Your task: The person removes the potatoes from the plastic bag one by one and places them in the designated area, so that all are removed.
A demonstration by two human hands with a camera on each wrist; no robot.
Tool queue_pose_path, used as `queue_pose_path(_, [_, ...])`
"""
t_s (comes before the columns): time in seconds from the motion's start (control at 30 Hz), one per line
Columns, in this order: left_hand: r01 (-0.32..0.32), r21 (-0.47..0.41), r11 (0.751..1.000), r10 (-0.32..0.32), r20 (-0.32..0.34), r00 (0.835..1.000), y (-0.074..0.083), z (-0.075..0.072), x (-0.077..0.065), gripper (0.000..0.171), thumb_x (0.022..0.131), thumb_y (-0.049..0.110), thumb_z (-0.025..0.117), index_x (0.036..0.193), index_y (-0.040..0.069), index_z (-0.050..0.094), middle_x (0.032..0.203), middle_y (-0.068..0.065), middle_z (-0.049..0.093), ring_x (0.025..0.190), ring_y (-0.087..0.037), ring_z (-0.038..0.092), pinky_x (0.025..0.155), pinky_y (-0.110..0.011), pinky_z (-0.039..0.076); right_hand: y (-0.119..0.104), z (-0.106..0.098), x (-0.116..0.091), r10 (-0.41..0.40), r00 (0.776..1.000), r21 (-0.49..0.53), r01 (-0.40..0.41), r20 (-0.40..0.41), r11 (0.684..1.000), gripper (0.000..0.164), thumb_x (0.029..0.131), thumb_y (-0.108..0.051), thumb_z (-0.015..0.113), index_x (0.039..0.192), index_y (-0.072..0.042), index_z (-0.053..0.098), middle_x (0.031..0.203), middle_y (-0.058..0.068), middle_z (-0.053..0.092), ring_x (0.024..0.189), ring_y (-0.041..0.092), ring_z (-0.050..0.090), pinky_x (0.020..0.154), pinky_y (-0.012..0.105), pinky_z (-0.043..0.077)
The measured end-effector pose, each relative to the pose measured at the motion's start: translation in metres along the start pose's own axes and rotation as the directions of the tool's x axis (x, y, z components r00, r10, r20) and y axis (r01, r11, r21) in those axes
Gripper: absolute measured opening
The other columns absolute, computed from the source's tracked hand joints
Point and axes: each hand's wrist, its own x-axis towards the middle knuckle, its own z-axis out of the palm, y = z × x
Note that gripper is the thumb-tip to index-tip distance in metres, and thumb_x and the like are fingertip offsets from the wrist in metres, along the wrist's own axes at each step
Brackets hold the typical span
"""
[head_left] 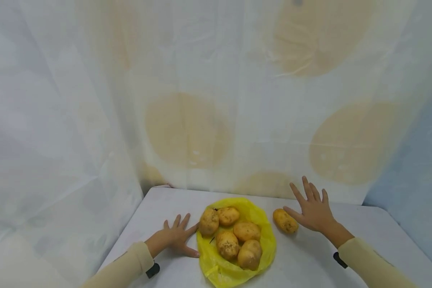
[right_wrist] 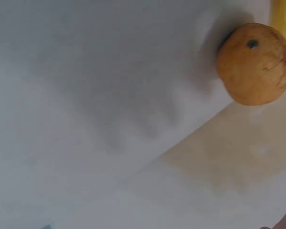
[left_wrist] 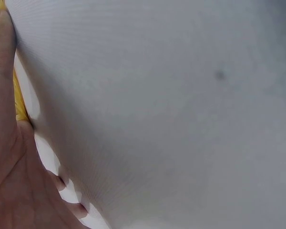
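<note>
A yellow plastic bag (head_left: 270, 244) lies spread on the table with several potatoes (head_left: 247, 231) inside its rolled-down rim. My left hand (head_left: 178, 236) has its fingers spread at the bag's left edge, the thumb and forefinger close against the plastic. In the left wrist view, that hand (left_wrist: 19, 186) shows along the left side with a strip of yellow bag behind it. To the right of the bag, a single potato (head_left: 285, 221) lies on the table. My right hand (head_left: 314, 214), fingers splayed, is just right of this potato and holds nothing. The right wrist view shows the lone potato (right_wrist: 255, 64) up close.
The white table (head_left: 360, 236) reaches back to a hanging cloth (head_left: 252, 100) with tan spots. A pale sheet (head_left: 57, 160) hangs on the left, a bluish one (head_left: 414, 180) on the right. Dark bands sit at both cuffs.
</note>
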Motion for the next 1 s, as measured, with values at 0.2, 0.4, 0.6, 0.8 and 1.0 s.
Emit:
queue_pose_path(0.2, [-0.006,-0.011,1.000,0.006,0.001,1.000,0.001,0.000,-0.001,0.107,0.066,0.088,0.058,0.156,0.040,0.025,0.167,-0.013,0.007,0.150,-0.047,0.011,0.108,-0.079,0.012,-0.019,-0.002,0.009,-0.054,0.998,0.019,0.054,-0.029,0.998,0.089,0.089,-0.068,0.052,0.159,-0.023,0.020,0.166,0.021,0.000,0.144,0.050,0.017,0.108,0.078,0.006])
queue_pose_path(0.4, [-0.002,-0.006,1.000,0.002,-0.004,1.000,0.002,-0.001,-0.002,0.107,0.067,0.088,0.058,0.156,0.040,0.025,0.167,-0.014,0.007,0.150,-0.047,0.011,0.109,-0.079,0.012,-0.039,-0.003,0.017,-0.094,0.995,0.044,0.096,-0.041,0.994,0.086,0.090,-0.066,0.053,0.158,-0.023,0.023,0.165,0.021,0.003,0.144,0.049,0.019,0.109,0.077,0.008])
queue_pose_path(0.6, [-0.006,-0.008,1.000,0.006,-0.005,1.000,0.001,-0.002,-0.004,0.107,0.067,0.088,0.058,0.156,0.039,0.025,0.167,-0.014,0.008,0.150,-0.047,0.011,0.108,-0.079,0.012,-0.053,0.000,0.021,-0.103,0.994,0.034,0.104,-0.024,0.994,0.086,0.090,-0.067,0.051,0.159,-0.025,0.021,0.166,0.019,-0.001,0.146,0.046,0.018,0.110,0.076,0.008])
queue_pose_path(0.8, [-0.001,-0.008,1.000,0.001,0.001,1.000,0.000,-0.003,-0.006,0.107,0.067,0.087,0.059,0.156,0.038,0.026,0.167,-0.014,0.009,0.150,-0.047,0.012,0.108,-0.079,0.012,-0.068,0.003,0.021,-0.130,0.991,0.054,0.130,-0.007,0.990,0.086,0.090,-0.068,0.051,0.159,-0.025,0.020,0.166,0.019,-0.001,0.147,0.045,0.018,0.111,0.076,0.008])
queue_pose_path(1.0, [-0.006,0.001,1.000,0.006,-0.002,1.000,0.003,0.000,-0.006,0.105,0.067,0.087,0.059,0.155,0.039,0.027,0.166,-0.014,0.010,0.150,-0.047,0.013,0.108,-0.080,0.013,-0.080,0.005,0.014,-0.157,0.987,0.069,0.158,-0.025,0.985,0.086,0.090,-0.067,0.053,0.158,-0.022,0.025,0.166,0.020,0.005,0.146,0.045,0.023,0.111,0.075,0.010])
